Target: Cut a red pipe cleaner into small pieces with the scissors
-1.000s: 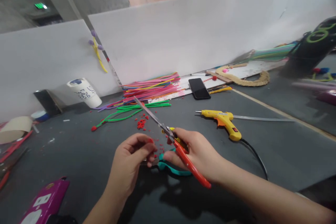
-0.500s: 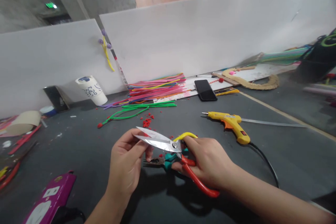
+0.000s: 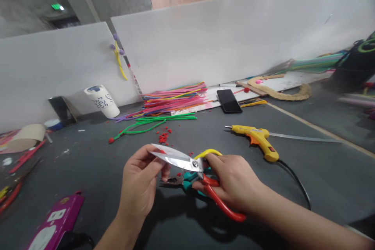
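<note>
My right hand (image 3: pixel 234 179) is wrapped round the handles, one red and one yellow, of a pair of scissors (image 3: pixel 178 161). Their blades stand slightly apart and point left, across the fingertips of my left hand (image 3: pixel 140 181). Those fingers are pinched on a small red piece (image 3: pixel 162 151), which shows between the blades and is mostly hidden. Pliers with teal grips (image 3: pixel 187 179) lie on the table beneath the scissors, partly covered by them and by my right hand. Red scraps (image 3: pixel 164 137) are scattered just beyond the blades.
A yellow glue gun (image 3: pixel 258 136) lies to the right, its cord running toward me. Behind are colourful pipe cleaners (image 3: pixel 175 99), green stems (image 3: pixel 146 125) and a phone (image 3: pixel 229 100). A purple device (image 3: pixel 58 218) sits front left. White panels (image 3: pixel 234 39) bound the table's back.
The scissor blades have come slightly closer together. Both hands stay in nearly the same place, and the things on the table have not moved.
</note>
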Motion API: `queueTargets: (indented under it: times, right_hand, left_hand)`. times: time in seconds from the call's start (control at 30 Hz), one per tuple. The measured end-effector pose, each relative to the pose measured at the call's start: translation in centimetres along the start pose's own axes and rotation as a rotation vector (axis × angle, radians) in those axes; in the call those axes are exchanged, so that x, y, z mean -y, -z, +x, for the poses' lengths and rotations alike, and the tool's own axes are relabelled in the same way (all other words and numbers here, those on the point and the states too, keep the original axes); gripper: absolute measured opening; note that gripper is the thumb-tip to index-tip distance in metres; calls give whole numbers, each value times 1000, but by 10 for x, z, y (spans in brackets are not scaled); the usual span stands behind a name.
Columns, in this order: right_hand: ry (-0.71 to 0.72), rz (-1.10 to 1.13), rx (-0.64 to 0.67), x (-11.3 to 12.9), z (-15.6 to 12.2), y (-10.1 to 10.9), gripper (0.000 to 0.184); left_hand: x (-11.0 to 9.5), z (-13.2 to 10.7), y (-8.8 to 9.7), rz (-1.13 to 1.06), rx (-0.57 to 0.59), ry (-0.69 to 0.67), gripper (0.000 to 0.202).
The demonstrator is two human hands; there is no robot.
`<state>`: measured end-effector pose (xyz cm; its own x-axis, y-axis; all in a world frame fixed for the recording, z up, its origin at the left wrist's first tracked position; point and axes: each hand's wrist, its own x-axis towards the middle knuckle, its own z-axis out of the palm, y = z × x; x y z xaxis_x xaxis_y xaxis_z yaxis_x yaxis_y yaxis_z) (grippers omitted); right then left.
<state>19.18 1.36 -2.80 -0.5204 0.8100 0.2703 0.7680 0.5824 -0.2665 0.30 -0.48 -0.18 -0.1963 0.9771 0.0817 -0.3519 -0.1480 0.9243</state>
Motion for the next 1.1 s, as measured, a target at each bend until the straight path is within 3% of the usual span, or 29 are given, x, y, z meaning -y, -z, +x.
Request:
queueTargets:
  times: [0.43, 1.1]
  right_hand:
    - [8, 36, 16, 1, -1, -1, 38]
    - [7, -18, -1, 1, 1, 0, 40]
  left_hand:
    - [-2, 0, -3, 46, -37, 20, 6]
    - [-4, 1, 1, 24, 27, 25, 3]
